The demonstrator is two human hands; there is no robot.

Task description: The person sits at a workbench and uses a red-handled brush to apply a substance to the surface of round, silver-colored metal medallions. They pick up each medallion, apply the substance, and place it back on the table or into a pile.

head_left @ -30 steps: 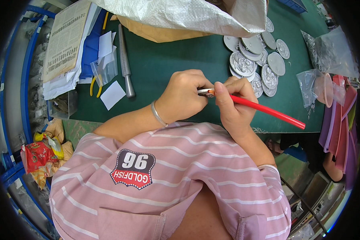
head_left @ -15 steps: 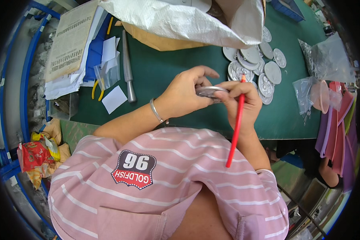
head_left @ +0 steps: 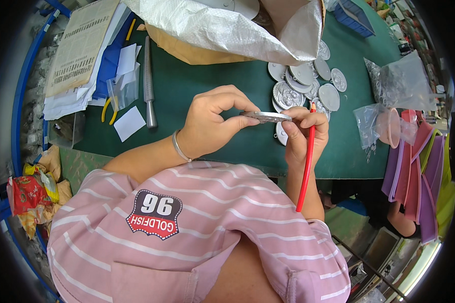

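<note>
Since a second ago, the right hand (head_left: 302, 135) has swung the red stick (head_left: 305, 160) from lying sideways to hanging downward, and both hands now hold the silver disc (head_left: 266, 117) flat, edge-on.

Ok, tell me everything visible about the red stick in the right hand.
The red stick is a thin, straight rod, smooth and plastic-looking, uniform red. It stands nearly upright, its top end by the silver disc and its lower end past the wrist toward the striped shirt. The right hand closes around its upper part while also pinching the disc's edge. What its tip is like cannot be made out.
</note>
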